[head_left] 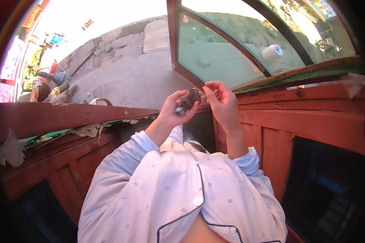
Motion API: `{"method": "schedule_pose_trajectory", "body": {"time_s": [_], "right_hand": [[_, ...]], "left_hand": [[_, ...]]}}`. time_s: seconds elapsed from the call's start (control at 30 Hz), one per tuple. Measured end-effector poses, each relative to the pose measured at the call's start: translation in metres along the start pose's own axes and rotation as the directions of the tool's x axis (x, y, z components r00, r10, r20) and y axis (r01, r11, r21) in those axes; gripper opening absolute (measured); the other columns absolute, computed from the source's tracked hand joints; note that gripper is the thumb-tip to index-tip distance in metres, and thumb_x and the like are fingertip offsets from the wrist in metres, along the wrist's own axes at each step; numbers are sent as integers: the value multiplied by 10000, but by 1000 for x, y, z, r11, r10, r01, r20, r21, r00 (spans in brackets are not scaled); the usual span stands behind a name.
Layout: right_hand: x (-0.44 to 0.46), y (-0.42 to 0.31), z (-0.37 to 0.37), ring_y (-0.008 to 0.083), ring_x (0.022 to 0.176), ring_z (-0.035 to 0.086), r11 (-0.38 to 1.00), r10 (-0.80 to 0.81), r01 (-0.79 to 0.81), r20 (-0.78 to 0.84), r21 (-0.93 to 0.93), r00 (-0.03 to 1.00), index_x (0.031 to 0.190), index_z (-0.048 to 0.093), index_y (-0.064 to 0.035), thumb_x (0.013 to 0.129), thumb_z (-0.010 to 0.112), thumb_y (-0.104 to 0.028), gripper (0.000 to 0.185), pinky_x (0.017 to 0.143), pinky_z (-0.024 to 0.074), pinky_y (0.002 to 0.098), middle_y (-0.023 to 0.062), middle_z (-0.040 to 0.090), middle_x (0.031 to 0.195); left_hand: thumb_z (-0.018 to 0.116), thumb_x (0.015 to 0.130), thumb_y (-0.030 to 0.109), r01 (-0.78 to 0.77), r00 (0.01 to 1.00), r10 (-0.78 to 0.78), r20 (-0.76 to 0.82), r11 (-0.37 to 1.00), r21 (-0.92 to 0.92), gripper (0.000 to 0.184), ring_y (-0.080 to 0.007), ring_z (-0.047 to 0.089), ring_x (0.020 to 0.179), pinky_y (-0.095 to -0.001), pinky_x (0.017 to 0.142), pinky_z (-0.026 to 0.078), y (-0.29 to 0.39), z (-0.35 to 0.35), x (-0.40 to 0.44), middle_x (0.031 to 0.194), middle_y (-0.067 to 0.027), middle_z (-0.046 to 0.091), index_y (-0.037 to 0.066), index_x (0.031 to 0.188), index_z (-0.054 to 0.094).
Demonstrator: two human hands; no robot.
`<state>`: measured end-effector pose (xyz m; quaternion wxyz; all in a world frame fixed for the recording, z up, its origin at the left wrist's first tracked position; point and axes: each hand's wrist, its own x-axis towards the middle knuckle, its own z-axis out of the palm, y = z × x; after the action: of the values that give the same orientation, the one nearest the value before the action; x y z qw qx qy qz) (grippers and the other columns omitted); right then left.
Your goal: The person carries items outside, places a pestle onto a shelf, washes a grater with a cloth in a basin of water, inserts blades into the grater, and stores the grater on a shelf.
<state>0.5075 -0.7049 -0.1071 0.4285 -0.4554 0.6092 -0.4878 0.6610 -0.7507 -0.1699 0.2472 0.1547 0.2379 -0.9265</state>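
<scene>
The left hand [175, 111] is curled around a dark object [188, 101], its silvery end [179, 111] showing on the near left side, above the palm. The right hand [224, 103] is just to the right, thumb and forefinger brought close together beside the object; whether they pinch anything is too small to tell. Both hands are in front of the light patterned shirt [166, 190], between red wooden panels [312, 123]. Farther off to the right, a white cylindrical item [271, 53] shows through a glass pane [215, 60].
</scene>
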Motion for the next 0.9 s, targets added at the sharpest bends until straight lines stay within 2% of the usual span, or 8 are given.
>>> {"method": "schedule_pose_trajectory", "body": {"time_s": [0.17, 0.37, 0.53, 0.63, 0.7, 0.8, 0.83, 0.9], "right_hand": [[121, 2, 25, 48, 629, 521, 943, 189, -214, 120, 254, 975, 1040, 568, -38, 880, 556, -138, 189, 529, 413, 165, 41, 632, 897], [245, 15, 74, 81, 694, 555, 874, 315, -380, 241, 304, 918, 1113, 511, -68, 843, 570, -216, 313, 584, 426, 221, 23, 614, 950], [343, 31, 120, 164, 768, 563, 810, 408, -417, 116, 412, 906, 1057, 484, 41, 795, 586, -181, 358, 634, 481, 284, 116, 536, 1027], [401, 50, 143, 177, 783, 549, 859, 429, -486, 294, 160, 854, 992, 479, 74, 771, 595, -175, 353, 586, 499, 304, 120, 493, 1025], [405, 26, 146, 170, 761, 540, 850, 431, -466, 182, 248, 884, 924, 491, 73, 760, 598, -164, 308, 553, 501, 297, 111, 494, 965], [403, 24, 138, 155, 720, 531, 835, 406, -386, 34, 393, 913, 824, 521, 52, 745, 604, -143, 226, 525, 501, 277, 103, 506, 877], [404, 24, 131, 142, 689, 527, 837, 447, -419, 3, 350, 895, 800, 516, 34, 736, 609, -132, 201, 522, 499, 270, 90, 509, 830], [427, 52, 115, 132, 764, 535, 859, 414, -451, 189, 242, 890, 913, 465, 33, 759, 585, -120, 248, 560, 514, 279, 74, 514, 830]], "left_hand": [[492, 866, 144, -170, 984, 173, 52, 984, -53, 265, -317, 519, 1096, -387, 795, 551, 59, 34, -1, 1119, -172, 544, -20, 1066, 549], [494, 871, 153, -434, 896, 440, 57, 896, -96, 280, -308, 493, 1127, -417, 834, 535, 101, 54, -13, 1135, -161, 549, 10, 1105, 548], [524, 873, 175, -546, 815, 574, 79, 807, -226, 300, -295, 490, 1130, -409, 826, 536, 127, 60, -16, 1148, -136, 552, 15, 1127, 534], [538, 865, 148, -620, 735, 670, 101, 726, -298, 296, -279, 487, 1137, -409, 831, 530, 147, 72, -23, 1159, -121, 549, 18, 1131, 529], [542, 857, 130, -685, 643, 750, 156, 654, -320, 301, -274, 484, 1141, -407, 838, 525, 163, 78, -24, 1160, -119, 542, 20, 1136, 521], [547, 847, 112, -670, 596, 771, 225, 631, -390, 304, -271, 483, 1141, -407, 835, 525, 185, 97, -10, 1160, -121, 532, 19, 1134, 510], [545, 844, 101, -695, 578, 791, 203, 607, -387, 302, -270, 484, 1138, -419, 833, 525, 195, 104, -5, 1151, -128, 528, 16, 1130, 501], [548, 840, 103, -670, 571, 796, 203, 594, -446, 291, -270, 491, 1122, -435, 820, 530, 203, 127, 7, 1123, -140, 532, 3, 1109, 504]]}}
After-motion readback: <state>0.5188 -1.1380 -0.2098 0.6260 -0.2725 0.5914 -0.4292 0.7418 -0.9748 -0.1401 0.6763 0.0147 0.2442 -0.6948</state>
